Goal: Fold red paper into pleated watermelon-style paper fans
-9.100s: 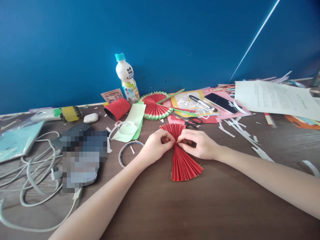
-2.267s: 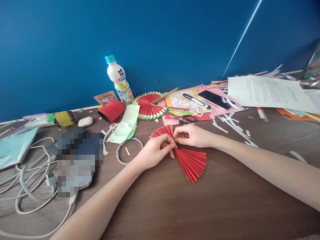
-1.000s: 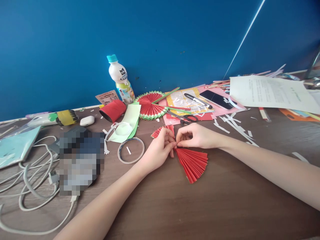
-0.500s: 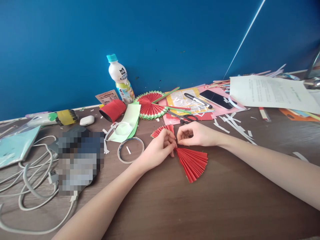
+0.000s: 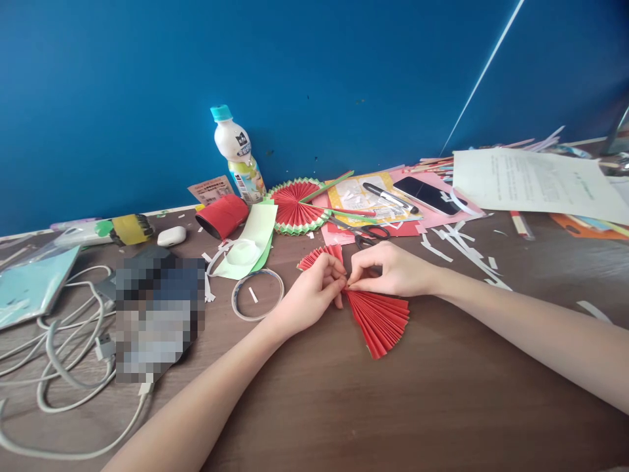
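Observation:
A red pleated paper fan (image 5: pixel 379 319) lies spread on the brown table, its two fanned ends showing on either side of a pinched middle. My left hand (image 5: pixel 322 283) is closed on that middle, with one fanned end beyond its fingers and the other towards me. At the same spot my right hand (image 5: pixel 381 270) pinches with thumb and forefinger, its tips meeting the left fingertips. Whether a small piece sits between the right fingertips is hidden. Just behind the right hand lie dark-handled scissors (image 5: pixel 372 234).
A roll of tape (image 5: pixel 257 295) lies left of my left hand. Behind stand a bottle (image 5: pixel 239 154) and a red-and-green paper rosette (image 5: pixel 298 206). A phone (image 5: pixel 428 195), a marker (image 5: pixel 390 197) and paper strips (image 5: pixel 462 246) are at the back right; white cables (image 5: pixel 54 347) coil at left.
My right hand has moved slightly left and down, so its fingertips now meet the fan's middle beside my left fingers. My left hand and the fan have stayed put.

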A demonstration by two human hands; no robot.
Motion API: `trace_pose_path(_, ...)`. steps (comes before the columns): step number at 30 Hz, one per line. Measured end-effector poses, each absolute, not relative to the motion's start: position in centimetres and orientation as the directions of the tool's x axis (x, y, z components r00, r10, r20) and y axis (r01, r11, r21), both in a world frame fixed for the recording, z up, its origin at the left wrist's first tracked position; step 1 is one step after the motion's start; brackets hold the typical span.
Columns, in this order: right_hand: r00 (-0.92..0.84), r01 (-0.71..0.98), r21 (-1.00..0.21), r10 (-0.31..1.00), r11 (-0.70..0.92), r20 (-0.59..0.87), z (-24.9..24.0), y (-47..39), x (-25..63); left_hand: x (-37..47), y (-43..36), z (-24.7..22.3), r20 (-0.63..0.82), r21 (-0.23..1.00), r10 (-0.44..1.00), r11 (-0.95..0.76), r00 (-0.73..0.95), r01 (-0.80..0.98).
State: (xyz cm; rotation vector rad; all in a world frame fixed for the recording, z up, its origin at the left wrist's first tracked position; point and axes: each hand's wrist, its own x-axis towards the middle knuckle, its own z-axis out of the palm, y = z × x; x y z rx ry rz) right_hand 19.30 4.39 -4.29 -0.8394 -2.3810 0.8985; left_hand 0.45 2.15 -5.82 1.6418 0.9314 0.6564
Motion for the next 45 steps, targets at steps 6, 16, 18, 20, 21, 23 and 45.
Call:
trace_pose_path(6, -0.761, 0.324, -0.511, 0.540, 0.796, 0.359, -4.66, 3.93, 18.94, 0.59, 2.10, -5.83, -0.024, 0.967, 0.844, -0.116, 0.535, 0.226)
trace_pose_path(16, -0.745, 0.322, -0.553, 0.566, 0.769, 0.353, -4.80, 3.64, 18.73, 0.59, 2.18, -5.94, -0.025, 0.972, 0.858, -0.099, 0.514, 0.214)
trace_pose_path(18, -0.740, 0.322, -0.574, 0.579, 0.752, 0.343, -4.73, 3.59, 18.69, 0.57, 2.22, -5.99, -0.025, 0.974, 0.858, -0.094, 0.514, 0.204)
trace_pose_path(20, -0.729, 0.330, -0.606, 0.603, 0.724, 0.323, -4.64, 3.57, 18.65, 0.55, 2.24, -6.00, -0.025, 0.975, 0.857, -0.093, 0.515, 0.202)
trace_pose_path(21, -0.721, 0.338, -0.625, 0.621, 0.703, 0.309, -4.61, 3.58, 18.65, 0.55, 2.24, -5.99, -0.025, 0.975, 0.856, -0.094, 0.516, 0.203)
trace_pose_path(23, -0.700, 0.358, -0.661, 0.658, 0.660, 0.278, -4.60, 3.65, 18.67, 0.54, 2.22, -5.97, -0.028, 0.973, 0.856, -0.096, 0.516, 0.212)
trace_pose_path(45, -0.642, 0.365, -0.816, 0.756, 0.448, 0.128, -4.69, 4.53, 19.26, 0.33, 2.12, -5.69, -0.061, 0.966, 0.843, -0.084, 0.534, 0.243)
